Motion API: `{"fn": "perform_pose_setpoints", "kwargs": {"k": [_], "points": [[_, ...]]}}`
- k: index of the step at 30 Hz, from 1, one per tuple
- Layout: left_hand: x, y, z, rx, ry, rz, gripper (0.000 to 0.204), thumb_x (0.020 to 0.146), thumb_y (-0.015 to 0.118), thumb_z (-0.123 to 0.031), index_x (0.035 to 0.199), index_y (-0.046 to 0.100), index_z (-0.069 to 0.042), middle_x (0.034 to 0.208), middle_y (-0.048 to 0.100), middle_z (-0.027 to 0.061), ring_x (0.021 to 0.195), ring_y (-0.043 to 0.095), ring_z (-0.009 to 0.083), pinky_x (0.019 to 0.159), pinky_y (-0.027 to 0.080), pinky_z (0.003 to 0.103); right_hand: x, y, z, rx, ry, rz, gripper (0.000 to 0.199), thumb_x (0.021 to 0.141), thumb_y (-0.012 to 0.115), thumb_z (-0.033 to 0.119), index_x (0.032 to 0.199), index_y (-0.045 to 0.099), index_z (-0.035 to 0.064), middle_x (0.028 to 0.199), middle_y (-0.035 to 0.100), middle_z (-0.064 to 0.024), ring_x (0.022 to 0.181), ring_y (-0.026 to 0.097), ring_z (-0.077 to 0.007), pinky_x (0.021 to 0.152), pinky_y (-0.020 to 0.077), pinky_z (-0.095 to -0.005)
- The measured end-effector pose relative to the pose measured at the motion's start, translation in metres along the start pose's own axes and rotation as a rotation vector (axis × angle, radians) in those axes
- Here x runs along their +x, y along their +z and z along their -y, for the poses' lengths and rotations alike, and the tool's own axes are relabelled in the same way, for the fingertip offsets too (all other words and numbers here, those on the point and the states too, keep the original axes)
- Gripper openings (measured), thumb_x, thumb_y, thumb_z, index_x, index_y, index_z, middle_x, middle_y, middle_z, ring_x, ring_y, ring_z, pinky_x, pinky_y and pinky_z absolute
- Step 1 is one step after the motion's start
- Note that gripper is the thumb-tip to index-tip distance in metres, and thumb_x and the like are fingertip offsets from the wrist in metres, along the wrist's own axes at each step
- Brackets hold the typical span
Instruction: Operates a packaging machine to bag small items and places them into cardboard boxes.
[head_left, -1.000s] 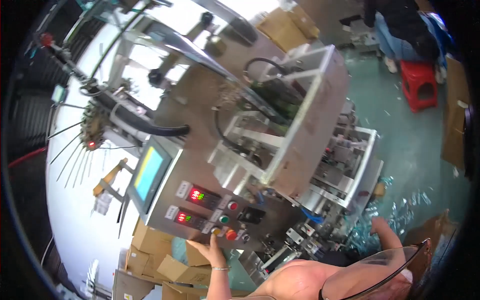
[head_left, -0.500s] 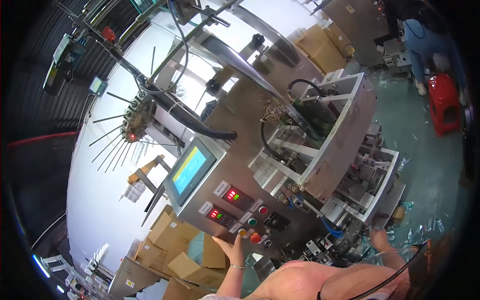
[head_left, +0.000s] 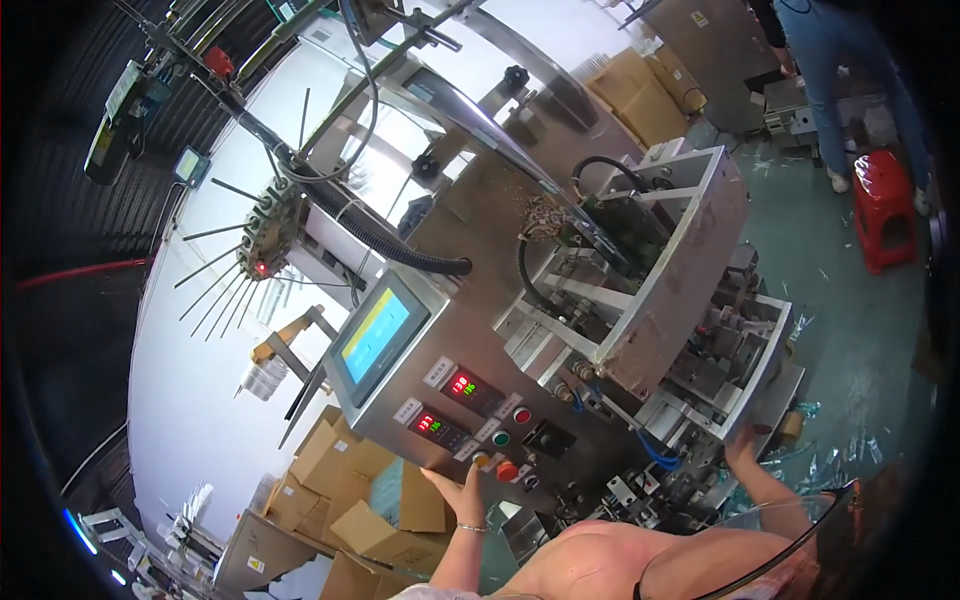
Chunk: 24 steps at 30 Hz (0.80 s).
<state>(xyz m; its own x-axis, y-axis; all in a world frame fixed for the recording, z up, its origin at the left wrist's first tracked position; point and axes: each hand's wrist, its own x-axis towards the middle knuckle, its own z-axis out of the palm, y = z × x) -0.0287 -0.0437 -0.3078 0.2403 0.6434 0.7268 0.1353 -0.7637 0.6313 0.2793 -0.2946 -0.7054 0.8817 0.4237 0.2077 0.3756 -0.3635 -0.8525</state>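
My left hand (head_left: 457, 497), with a bracelet at its wrist, is at the lower edge of a steel machine's control panel (head_left: 512, 430). One raised digit reaches the yellow button (head_left: 481, 460), and another is spread apart from it. A red mushroom-shaped button (head_left: 507, 471) sits just to the right. My right hand (head_left: 741, 452) reaches in at the machine's lower right, beside a metal frame (head_left: 757, 372). Its fingers are mostly hidden there, so whether it holds anything does not show.
A lit touchscreen (head_left: 376, 335) tops the panel. Open cardboard boxes (head_left: 388, 538) stand at the lower left. Clear plastic scraps (head_left: 850, 450) litter the green floor on the right. Farther back, a person in jeans (head_left: 822, 85) stands by a red stool (head_left: 884, 212).
The person at the back has straightened up from a seated or bent pose by the red stool. My right hand has shifted slightly up and left; my left hand stays at the yellow button.
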Motion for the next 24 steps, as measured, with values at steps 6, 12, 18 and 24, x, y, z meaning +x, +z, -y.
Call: {"fn": "perform_pose_setpoints", "kwargs": {"k": [6, 12, 18, 24], "points": [[-0.003, -0.007, 0.003, 0.005, 0.019, -0.009, 0.094, 0.063, 0.066, -0.01, 0.128, 0.0, 0.007, 0.133, 0.01, 0.0209, 0.125, 0.011, 0.0264, 0.102, 0.01, 0.032, -0.053, -0.065, 0.028, -0.219, -0.072, 0.143, 0.02, 0.079, 0.045, 0.021, 0.084, 0.052, 0.0029, 0.081, 0.055, -0.0194, 0.078, 0.053, -0.0355, 0.069, 0.0415, -0.0435], [-0.005, -0.004, 0.002, -0.039, 0.012, 0.012, 0.094, 0.064, 0.065, -0.01, 0.129, -0.001, 0.007, 0.134, 0.01, 0.0208, 0.125, 0.012, 0.0264, 0.102, 0.011, 0.032, -0.085, -0.076, -0.012, -0.259, 0.17, 0.325, 0.023, 0.076, 0.05, 0.022, 0.09, 0.052, 0.0032, 0.074, 0.056, -0.0203, 0.073, 0.054, -0.0383, 0.066, 0.0431, -0.0454], [-0.003, -0.005, 0.007, 0.006, 0.004, 0.012, 0.094, 0.064, 0.065, -0.011, 0.129, -0.001, 0.007, 0.134, 0.009, 0.021, 0.126, 0.012, 0.0267, 0.102, 0.011, 0.032, -0.024, -0.075, 0.08, 0.391, -0.027, -0.278, 0.03, 0.066, 0.058, 0.016, 0.092, 0.055, 0.0015, 0.091, 0.054, -0.0178, 0.09, 0.05, -0.033, 0.079, 0.0394, -0.042], [-0.004, -0.001, -0.007, 0.001, -0.022, 0.004, 0.095, 0.065, 0.066, -0.013, 0.128, -0.001, 0.008, 0.134, 0.009, 0.0215, 0.126, 0.011, 0.0267, 0.102, 0.011, 0.032, -0.012, -0.045, 0.045, -0.342, -0.121, -0.044, 0.016, 0.071, 0.049, 0.014, 0.082, 0.054, 0.0036, 0.08, 0.057, -0.0172, 0.079, 0.055, -0.0307, 0.072, 0.0428, -0.0388]]}}
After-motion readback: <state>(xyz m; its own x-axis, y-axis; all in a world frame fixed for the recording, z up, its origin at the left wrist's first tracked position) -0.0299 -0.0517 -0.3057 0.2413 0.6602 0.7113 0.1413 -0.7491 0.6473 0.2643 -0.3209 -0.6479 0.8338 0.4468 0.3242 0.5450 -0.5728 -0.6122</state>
